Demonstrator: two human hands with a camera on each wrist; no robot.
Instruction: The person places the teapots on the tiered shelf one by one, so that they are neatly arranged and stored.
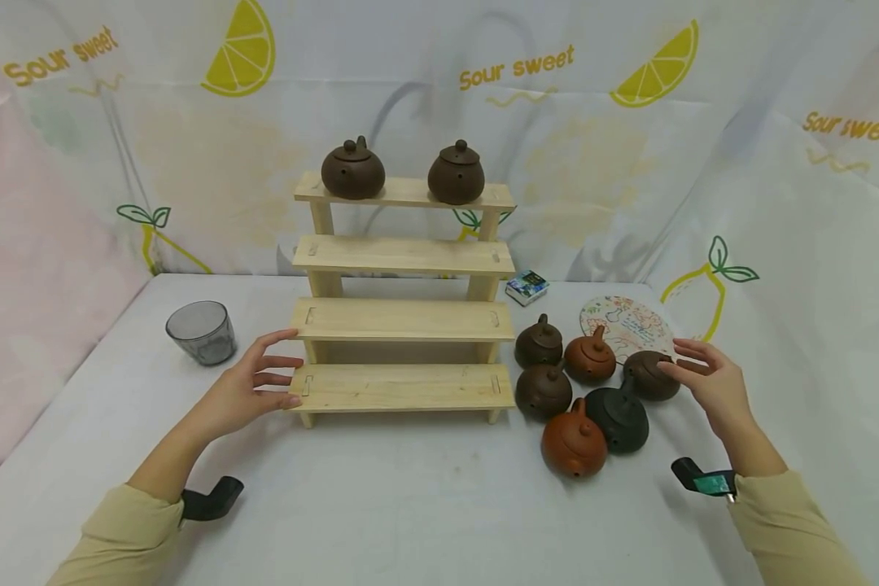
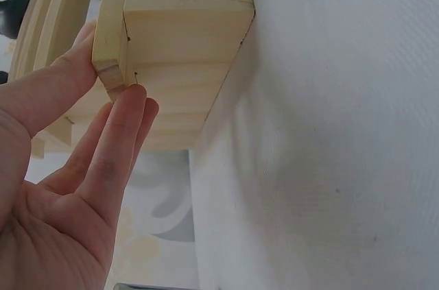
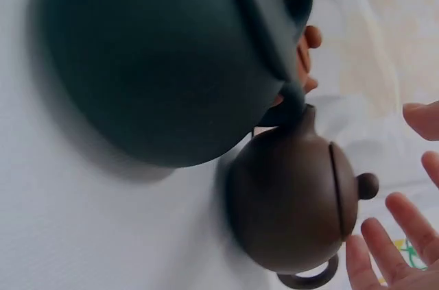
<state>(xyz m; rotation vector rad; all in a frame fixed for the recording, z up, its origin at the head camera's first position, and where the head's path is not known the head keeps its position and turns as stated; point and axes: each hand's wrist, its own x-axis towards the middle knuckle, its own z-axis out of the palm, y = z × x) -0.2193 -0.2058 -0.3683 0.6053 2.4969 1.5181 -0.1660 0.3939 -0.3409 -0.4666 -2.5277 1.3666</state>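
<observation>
A tiered wooden display stand stands in the middle, two dark brown teapots, one left and one right, on its top board. My left hand is at the stand's left end; in the left wrist view thumb and fingertips pinch the end of a board. My right hand reaches over a brown teapot at the right, fingers spread, thumb apart; whether a fingertip touches it I cannot tell. Beside that pot sit a black teapot and a reddish-orange teapot.
More teapots, two brown and one orange, crowd right of the stand. Behind them lie a round floral mat and a small box. A grey glass stands left. A lemon-printed cloth hangs behind.
</observation>
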